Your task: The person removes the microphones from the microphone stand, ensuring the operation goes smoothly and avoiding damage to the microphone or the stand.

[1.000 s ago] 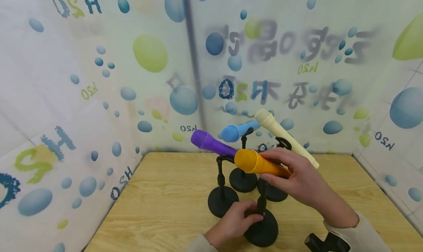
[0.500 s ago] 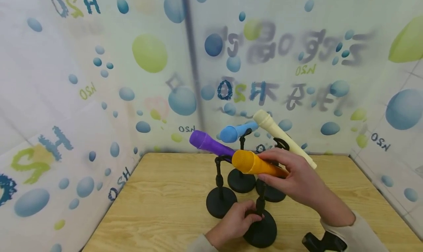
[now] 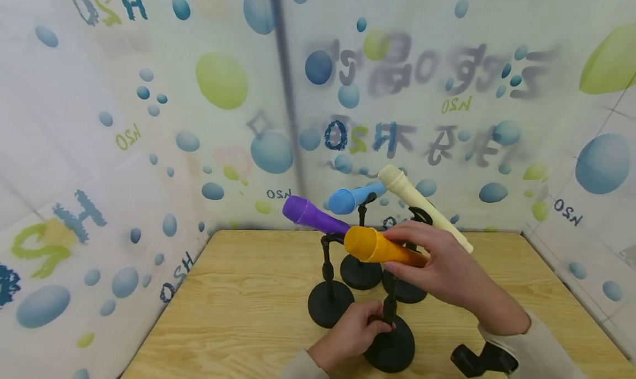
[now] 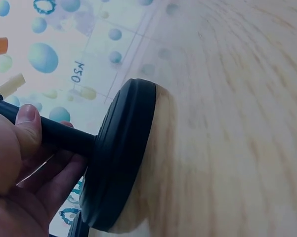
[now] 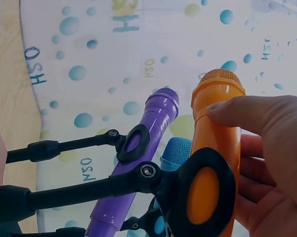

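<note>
In the head view my right hand (image 3: pixel 442 263) grips an orange microphone (image 3: pixel 380 247) from the right, thumb and fingers on its body. The black clip (image 5: pixel 210 192) of the front stand lies against this microphone, with orange showing through its oval opening. My left hand (image 3: pixel 350 335) pinches the lower pole (image 4: pixel 69 136) of that stand, just above its round base (image 3: pixel 395 348). The base rests on the table. Behind stand a purple microphone (image 3: pixel 313 216), a blue microphone (image 3: pixel 348 199) and a cream microphone (image 3: pixel 427 205), each on a black stand.
A wooden table (image 3: pixel 223 307) reaches to walls (image 3: pixel 223 130) printed with blue and green drops. Several stand bases are close together, including the purple microphone's base (image 3: pixel 330 304). A black object (image 3: pixel 484 359) shows beneath the right wrist.
My right hand and the orange microphone have moved slightly left. My left hand keeps its hold on the pole. The whole head view has drifted a little.
</note>
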The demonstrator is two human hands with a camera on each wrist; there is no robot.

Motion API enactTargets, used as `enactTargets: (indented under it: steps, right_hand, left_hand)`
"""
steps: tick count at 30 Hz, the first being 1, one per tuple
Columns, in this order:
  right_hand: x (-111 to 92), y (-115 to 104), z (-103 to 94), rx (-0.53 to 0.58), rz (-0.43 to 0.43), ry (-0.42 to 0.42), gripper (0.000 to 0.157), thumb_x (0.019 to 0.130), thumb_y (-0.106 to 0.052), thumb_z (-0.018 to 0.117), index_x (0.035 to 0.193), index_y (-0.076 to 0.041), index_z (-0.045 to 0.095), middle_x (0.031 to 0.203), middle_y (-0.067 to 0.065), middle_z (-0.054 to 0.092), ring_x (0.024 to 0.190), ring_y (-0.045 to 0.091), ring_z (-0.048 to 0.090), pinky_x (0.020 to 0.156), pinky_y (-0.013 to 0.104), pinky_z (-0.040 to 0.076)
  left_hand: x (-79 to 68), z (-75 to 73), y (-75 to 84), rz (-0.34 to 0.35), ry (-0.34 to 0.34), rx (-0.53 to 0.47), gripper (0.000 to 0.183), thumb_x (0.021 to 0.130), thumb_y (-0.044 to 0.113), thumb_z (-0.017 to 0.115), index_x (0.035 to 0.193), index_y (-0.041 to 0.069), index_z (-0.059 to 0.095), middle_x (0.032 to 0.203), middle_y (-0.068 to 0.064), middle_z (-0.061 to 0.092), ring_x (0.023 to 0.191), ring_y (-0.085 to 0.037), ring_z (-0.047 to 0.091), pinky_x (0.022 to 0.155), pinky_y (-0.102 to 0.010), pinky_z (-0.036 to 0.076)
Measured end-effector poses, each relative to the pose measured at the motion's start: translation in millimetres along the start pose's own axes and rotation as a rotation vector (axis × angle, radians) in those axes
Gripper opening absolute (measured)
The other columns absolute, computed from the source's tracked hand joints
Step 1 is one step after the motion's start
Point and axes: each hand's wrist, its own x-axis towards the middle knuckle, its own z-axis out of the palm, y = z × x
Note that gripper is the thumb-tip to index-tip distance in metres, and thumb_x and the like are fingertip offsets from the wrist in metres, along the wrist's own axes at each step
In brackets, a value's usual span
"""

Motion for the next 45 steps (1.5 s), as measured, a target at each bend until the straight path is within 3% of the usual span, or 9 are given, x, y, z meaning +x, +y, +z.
enactTargets:
  steps: [14, 28, 45]
  right_hand:
    - [4.1, 1.1, 2.4, 0.007, -0.037, -0.011, 0.043, 0.085, -0.003, 0.091, 0.125, -0.012, 0.077, 0.119, 0.001, 0.077, 0.098, 0.007, 0.068, 0.079, 0.024, 0.064]
    - [4.8, 1.8, 2.8, -0.001, -0.038, -0.012, 0.044, 0.084, -0.002, 0.091, 0.125, -0.010, 0.077, 0.121, 0.003, 0.077, 0.100, 0.010, 0.070, 0.081, 0.024, 0.065]
    - [4.8, 2.0, -1.5, 0.002, -0.024, -0.045, 0.043, 0.086, -0.003, 0.089, 0.126, -0.012, 0.076, 0.121, 0.001, 0.077, 0.103, 0.010, 0.070, 0.084, 0.026, 0.065]
  left_hand:
    - [0.5, 0.3, -5.9, 0.054, 0.012, 0.024, 0.009, 0.104, 0.004, 0.069, 0.109, 0.007, 0.076, 0.102, 0.005, 0.082, 0.098, 0.006, 0.069, 0.095, -0.017, 0.057]
    - [2.2, -2.4, -4.1, 0.036, -0.018, 0.039, 0.012, 0.105, 0.003, 0.067, 0.112, 0.008, 0.076, 0.102, 0.007, 0.081, 0.095, 0.006, 0.069, 0.095, -0.017, 0.057]
    - [5.4, -1.3, -5.5, 0.070, -0.038, 0.076, 0.012, 0.105, 0.003, 0.067, 0.109, 0.008, 0.076, 0.106, 0.005, 0.081, 0.094, 0.007, 0.068, 0.095, -0.016, 0.057]
